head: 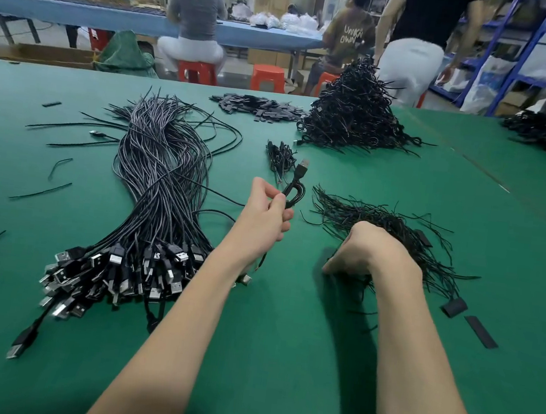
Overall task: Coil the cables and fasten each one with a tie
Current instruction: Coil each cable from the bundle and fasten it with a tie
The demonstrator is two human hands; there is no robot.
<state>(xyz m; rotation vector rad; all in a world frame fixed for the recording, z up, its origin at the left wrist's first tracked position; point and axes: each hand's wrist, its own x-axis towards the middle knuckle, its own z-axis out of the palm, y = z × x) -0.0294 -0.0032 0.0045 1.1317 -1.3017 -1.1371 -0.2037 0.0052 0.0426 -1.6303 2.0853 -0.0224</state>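
At the centre of the frame you hold a coiled cable (293, 190) pinched in your left hand (265, 216), thumb and fingers closed on the loops, its USB plug (302, 167) sticking up above them. Your right hand (367, 251) is down on the near end of the loose ties (394, 234) at centre right, fingers curled under; whether they have already caught a tie you cannot tell from here. The risk is in that pinch: it grips only one side of the coil, so if it slackens while you fish for a tie, the loops will likely spring open. The ties lie tangled, so you may drag up several at once. The big bundle of uncoiled cables (160, 194) lies to the left on the green table (281, 361), and the heap of finished coils (350, 113) sits at upper right.
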